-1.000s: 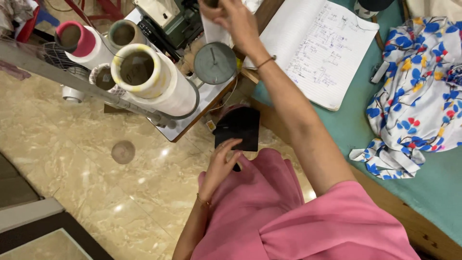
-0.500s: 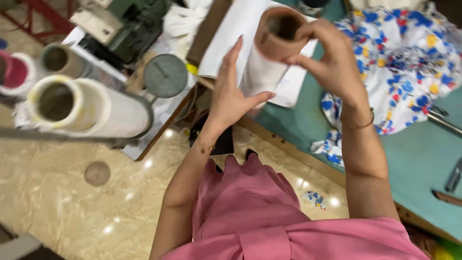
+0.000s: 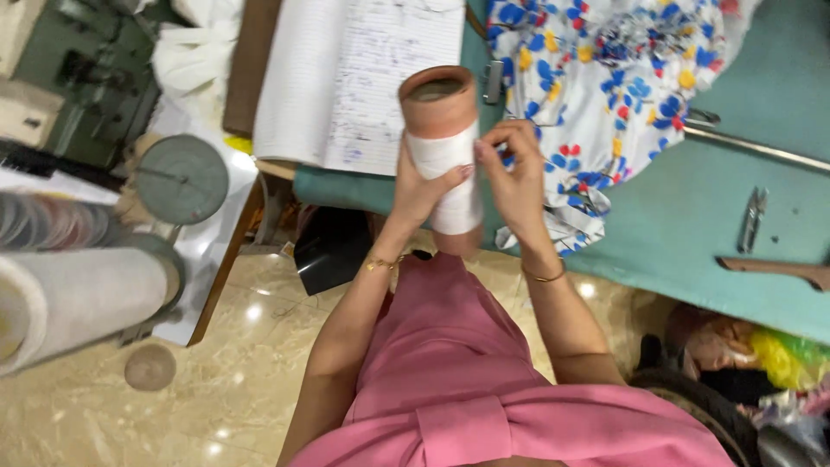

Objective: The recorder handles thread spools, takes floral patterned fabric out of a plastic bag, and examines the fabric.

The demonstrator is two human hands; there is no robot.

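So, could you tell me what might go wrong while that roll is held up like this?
The cardboard tube with its white wrap is held in mid-air between the left hand and right hand, off the teal table; a slip would probably drop it to the floor. The right fingers seem to pick at the wrap, which might unwind. The open notebook sits close behind and could get knocked.

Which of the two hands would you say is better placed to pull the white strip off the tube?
Probably the right hand: its fingertips touch the white strip, while the left hand grips the cardboard tube.
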